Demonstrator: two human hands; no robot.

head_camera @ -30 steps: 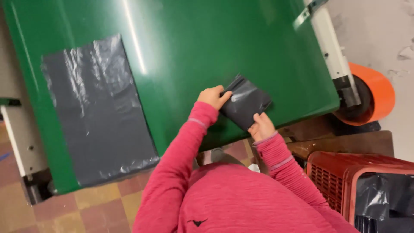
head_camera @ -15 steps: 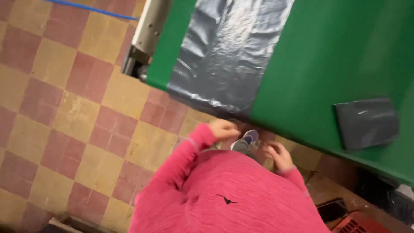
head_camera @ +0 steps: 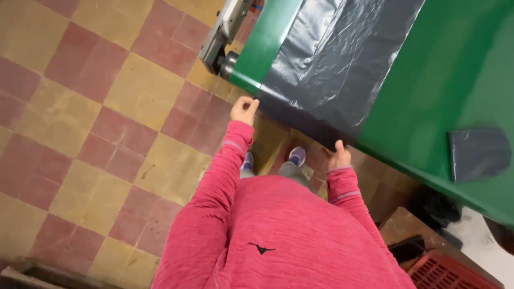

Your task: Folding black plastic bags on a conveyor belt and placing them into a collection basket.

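Note:
A large flat dark grey plastic bag (head_camera: pixel 337 64) lies spread on the green table (head_camera: pixel 460 80), its near edge hanging at the table's rim. My left hand (head_camera: pixel 243 109) pinches the bag's near left corner. My right hand (head_camera: pixel 339 156) grips the bag's near right corner. Both arms wear pink sleeves. A small folded dark grey bag (head_camera: pixel 477 152) rests on the green surface to the right, apart from both hands.
A metal roller and bracket (head_camera: pixel 225 37) stick out at the table's left end. The floor is red and yellow checkered tile (head_camera: pixel 91 118). A red plastic crate (head_camera: pixel 455 270) and a dark box stand at the lower right. My shoes (head_camera: pixel 296 156) show beneath the table edge.
The folded bag was let go on the table and lies to the right. The view swung left, and both hands moved to the big bag's near corners and took hold.

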